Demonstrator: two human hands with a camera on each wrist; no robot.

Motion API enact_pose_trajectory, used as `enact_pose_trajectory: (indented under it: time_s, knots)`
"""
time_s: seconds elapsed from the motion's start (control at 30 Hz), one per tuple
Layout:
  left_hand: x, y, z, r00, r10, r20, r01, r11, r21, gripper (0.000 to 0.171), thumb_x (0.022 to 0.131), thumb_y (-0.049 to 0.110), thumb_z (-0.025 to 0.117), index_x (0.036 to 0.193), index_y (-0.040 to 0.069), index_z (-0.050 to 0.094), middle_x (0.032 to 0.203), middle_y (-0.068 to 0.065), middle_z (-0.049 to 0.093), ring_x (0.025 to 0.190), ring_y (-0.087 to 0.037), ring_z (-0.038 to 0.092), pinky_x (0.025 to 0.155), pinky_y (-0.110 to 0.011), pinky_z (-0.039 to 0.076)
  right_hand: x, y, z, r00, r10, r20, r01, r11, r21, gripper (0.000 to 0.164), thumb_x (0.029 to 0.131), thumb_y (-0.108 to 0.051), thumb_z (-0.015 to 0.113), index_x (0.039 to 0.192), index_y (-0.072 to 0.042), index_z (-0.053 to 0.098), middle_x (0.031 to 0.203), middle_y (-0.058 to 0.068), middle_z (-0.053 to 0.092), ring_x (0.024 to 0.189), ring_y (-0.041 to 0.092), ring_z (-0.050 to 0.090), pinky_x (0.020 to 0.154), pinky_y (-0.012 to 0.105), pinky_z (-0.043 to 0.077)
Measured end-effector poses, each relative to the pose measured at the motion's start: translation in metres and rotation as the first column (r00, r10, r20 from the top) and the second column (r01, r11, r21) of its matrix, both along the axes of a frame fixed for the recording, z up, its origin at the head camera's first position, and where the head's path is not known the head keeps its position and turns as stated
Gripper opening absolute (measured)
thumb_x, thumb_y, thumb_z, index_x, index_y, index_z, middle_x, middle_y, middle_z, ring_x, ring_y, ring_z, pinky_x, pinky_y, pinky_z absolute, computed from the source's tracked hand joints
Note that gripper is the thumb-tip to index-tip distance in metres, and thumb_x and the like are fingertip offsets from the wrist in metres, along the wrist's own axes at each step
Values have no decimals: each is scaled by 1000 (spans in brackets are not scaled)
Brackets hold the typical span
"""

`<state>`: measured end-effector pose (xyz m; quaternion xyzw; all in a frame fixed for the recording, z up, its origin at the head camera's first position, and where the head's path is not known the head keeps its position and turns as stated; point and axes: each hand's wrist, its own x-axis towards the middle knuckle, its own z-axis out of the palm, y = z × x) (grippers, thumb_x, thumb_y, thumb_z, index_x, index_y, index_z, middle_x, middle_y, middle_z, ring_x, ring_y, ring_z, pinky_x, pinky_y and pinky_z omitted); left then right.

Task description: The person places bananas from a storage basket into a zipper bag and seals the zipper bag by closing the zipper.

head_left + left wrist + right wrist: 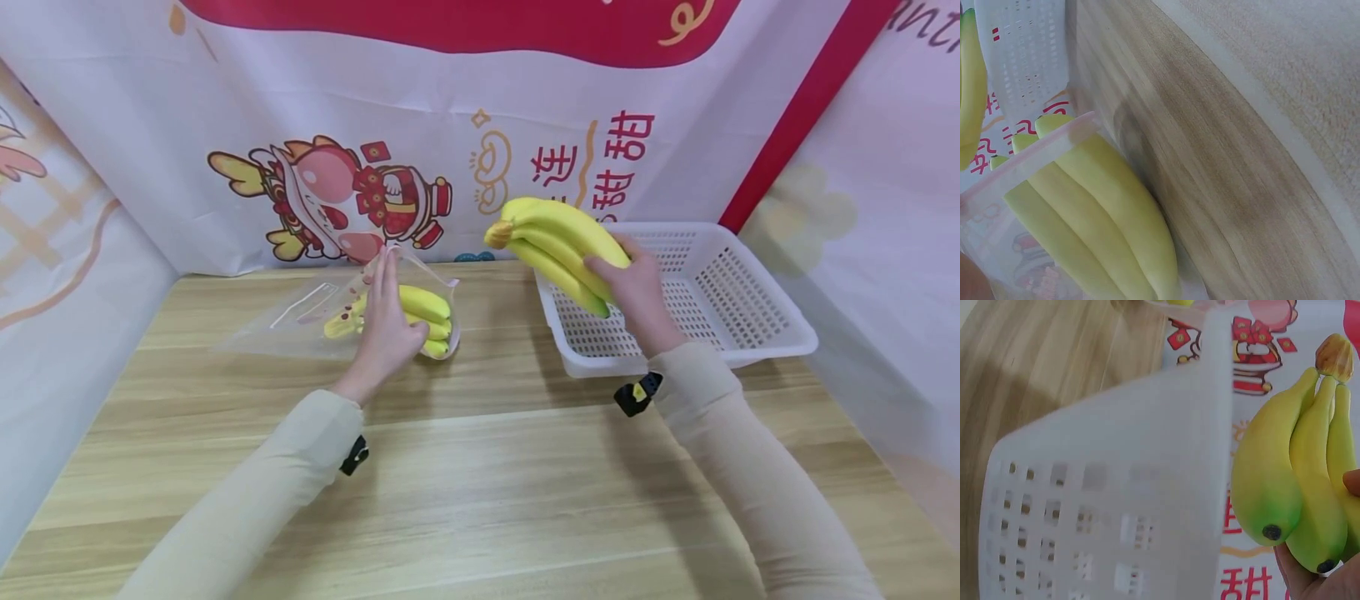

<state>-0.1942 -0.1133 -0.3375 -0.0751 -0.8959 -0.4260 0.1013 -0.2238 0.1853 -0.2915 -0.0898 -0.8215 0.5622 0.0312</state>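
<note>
My right hand (641,283) grips a bunch of yellow bananas (558,250) by its lower end, raised over the left side of a white basket (772,308). In the right wrist view the bunch (1316,469) shows green-tinged, dark-tipped ends and a brown stem. My left hand (384,325) lies over a clear zip bag (300,312), straight fingers reaching up to the rim of its mouth and the thumb apart from them. Another bunch of bananas (1094,200) lies inside that bag, its tips towards the opening, partly hidden by the left hand.
The bag and basket stand on a wooden table (480,500), near its back edge. A white printed cloth (420,83) hangs behind, with more cloth at both sides. The basket has perforated walls and a solid rim.
</note>
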Motion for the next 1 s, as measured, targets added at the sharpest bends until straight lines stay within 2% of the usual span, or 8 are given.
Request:
enact_pose_trajectory:
  time_s: [0.27, 0.57, 0.77, 1.0]
  knots:
    - [1, -1, 0, 1000, -5, -6, 5, 1000, 0, 107, 70, -3, 62, 155, 13, -1, 163, -3, -10, 150, -28, -1, 120, -57, 11, 5, -20, 2, 996, 88, -18, -87, 995, 40, 62, 88, -26, 63, 146, -19, 40, 130, 8, 51, 102, 17, 51, 84, 29, 51]
    - [0, -2, -1, 1000, -10, -26, 10, 1000, -7, 107, 68, -3, 62, 155, 12, 0, 163, -4, -9, 150, -29, 0, 119, -58, 12, 14, -36, 2, 983, 181, 3, -181, 982, 55, 59, 87, -24, 65, 142, -17, 45, 120, 10, 55, 95, 18, 54, 73, 24, 54]
    - [1, -2, -1, 999, -14, -30, 14, 1000, -1, 109, 67, -3, 62, 155, 12, -1, 162, -3, -11, 150, -30, 0, 119, -59, 12, 17, -46, 3, 974, 223, 42, -226, 971, 81, 60, 87, -25, 66, 143, -20, 45, 114, 9, 55, 91, 17, 54, 69, 24, 53]
    - [0, -2, -2, 998, -29, -52, 29, 1000, 2, 113, 65, -3, 67, 155, 11, 0, 163, -4, -10, 150, -29, -1, 119, -58, 10, 17, -57, 5, 964, 256, 74, -264, 956, 131, 61, 84, -25, 67, 142, -18, 47, 110, 10, 57, 88, 18, 56, 68, 25, 54]
